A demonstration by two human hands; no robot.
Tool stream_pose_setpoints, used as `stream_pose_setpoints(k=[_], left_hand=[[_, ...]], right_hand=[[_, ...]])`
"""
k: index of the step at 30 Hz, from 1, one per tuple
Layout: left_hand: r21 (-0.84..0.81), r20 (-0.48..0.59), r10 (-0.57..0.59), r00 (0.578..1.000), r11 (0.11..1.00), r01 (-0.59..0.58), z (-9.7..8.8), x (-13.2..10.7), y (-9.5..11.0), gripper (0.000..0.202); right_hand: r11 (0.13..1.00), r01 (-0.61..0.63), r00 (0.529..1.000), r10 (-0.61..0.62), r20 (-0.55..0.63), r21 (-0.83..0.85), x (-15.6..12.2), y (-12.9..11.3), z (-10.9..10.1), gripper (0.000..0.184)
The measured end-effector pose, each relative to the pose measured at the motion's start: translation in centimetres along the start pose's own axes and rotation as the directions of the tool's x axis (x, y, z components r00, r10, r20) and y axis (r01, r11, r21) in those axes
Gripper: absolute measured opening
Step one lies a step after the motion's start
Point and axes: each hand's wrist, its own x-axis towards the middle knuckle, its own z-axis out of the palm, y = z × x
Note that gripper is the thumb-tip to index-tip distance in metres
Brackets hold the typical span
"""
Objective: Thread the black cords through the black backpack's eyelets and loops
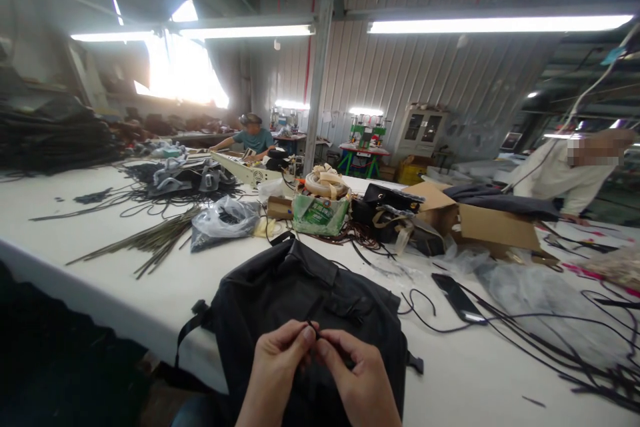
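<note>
Bottom centre, my left hand [284, 348] and right hand [354, 361] pinch a black strip [312, 325]. The backpack [270, 287] looks assembled; this strip seems unfinished.

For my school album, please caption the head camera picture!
Left hand and right hand pinch something dark over a black bag.

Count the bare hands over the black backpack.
2: the left hand and the right hand, fingertips close together at a small black piece above the black backpack. Some fingers are hidden.
</note>
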Motion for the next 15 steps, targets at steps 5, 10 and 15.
stream_pose_setpoints(k=[5, 10, 15], left_hand=[[0.033, -0.008, 0.043, 0.999, 0.999, -0.042, -0.4, -0.1, 0.0, 0.056], [0.126, -0.015, 0.102, 0.995, 0.987, -0.099, -0.9, -0.7, 0.6, 0.050], [0.252, -0.034, 0.176, 0.984, 0.954, -0.162, -1.1, -1.4, 1.2, 0.048]], right_hand=[[0.997, -0.072, 0.996, 0.071, 0.048, 0.020, -0.2, -0.3, 0.0, 0.046], [0.999, -0.048, 0.998, 0.049, 0.039, -0.019, -0.5, -0.5, 0.4, 0.042], [0.999, 0.020, 0.999, -0.022, -0.036, -0.046, -0.6, 0.2, 0.2, 0.027]])
